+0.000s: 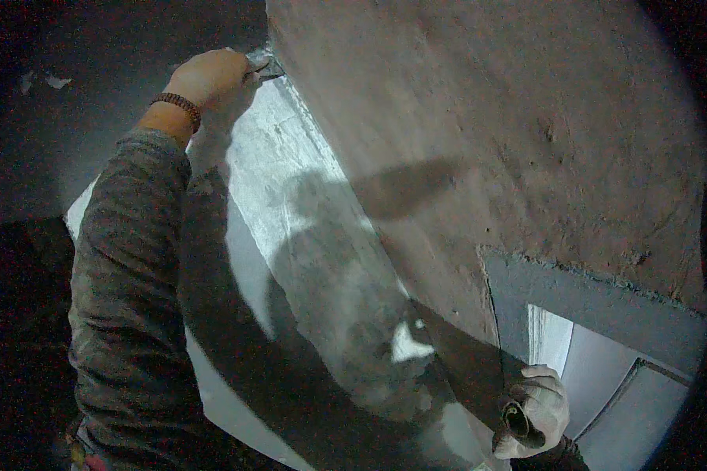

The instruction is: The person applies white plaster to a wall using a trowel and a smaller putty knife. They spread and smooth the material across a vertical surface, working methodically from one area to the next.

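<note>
My bare left hand [210, 77], with a beaded bracelet at the wrist, is raised at the upper left. Its fingers close round a small metal scraper [267, 66], whose blade lies at the seam between a pale smoothed strip [271, 137] and the rough brown plastered surface [479, 86]. At the lower right is my right hand [543, 404] in a whitish glove. Its fingers curl round a dark, round-ended thing [516, 419], perhaps a handle; its kind does not show.
Beyond my right hand, a grey-framed opening [605, 294] shows pale panels inside. Shadows of my arm and upper body fall across the strip and the brown surface. A dark grey surface [118, 47] with small pale patches fills the upper left.
</note>
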Action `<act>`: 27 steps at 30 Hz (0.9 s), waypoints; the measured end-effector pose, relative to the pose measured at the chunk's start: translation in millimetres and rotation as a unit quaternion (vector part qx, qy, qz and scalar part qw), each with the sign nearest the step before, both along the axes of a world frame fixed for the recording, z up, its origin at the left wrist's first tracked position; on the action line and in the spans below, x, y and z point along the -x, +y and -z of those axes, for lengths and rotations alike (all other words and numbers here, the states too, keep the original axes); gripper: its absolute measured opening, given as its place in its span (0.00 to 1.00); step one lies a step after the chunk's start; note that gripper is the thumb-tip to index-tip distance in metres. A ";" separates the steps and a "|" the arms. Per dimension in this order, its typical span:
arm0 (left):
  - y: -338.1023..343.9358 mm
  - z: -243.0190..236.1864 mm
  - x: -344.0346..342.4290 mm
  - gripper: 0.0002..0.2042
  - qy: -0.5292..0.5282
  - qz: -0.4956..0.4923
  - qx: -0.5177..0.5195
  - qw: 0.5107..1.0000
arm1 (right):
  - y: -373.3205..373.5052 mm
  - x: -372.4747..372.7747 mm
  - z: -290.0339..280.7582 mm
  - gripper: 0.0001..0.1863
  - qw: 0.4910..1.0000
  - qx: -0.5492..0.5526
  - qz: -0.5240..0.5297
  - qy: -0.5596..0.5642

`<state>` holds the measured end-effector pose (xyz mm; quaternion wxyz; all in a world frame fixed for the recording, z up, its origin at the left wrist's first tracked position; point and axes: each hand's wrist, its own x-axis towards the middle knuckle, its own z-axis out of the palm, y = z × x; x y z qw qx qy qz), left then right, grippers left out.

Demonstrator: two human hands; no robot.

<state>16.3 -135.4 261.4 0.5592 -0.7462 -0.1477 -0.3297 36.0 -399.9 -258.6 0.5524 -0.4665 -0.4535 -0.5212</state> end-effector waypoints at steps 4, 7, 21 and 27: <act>10.6 -1.9 -0.3 0.16 0.039 -0.012 0.011 0.999 | -2.5 0.8 -2.9 0.34 1.000 0.017 -0.006 -0.010; 13.7 -1.1 0.0 0.16 -0.021 0.012 -0.002 1.000 | -5.9 1.0 -4.8 0.32 1.000 0.013 -0.015 -0.008; -1.5 46.5 -3.6 0.17 -0.044 0.041 -0.004 0.998 | -1.9 4.9 -2.9 0.23 0.999 0.019 -0.002 0.026; 5.6 69.2 -9.7 0.14 -0.041 0.028 0.020 0.999 | -4.4 6.1 -0.2 0.19 0.998 0.042 0.016 0.040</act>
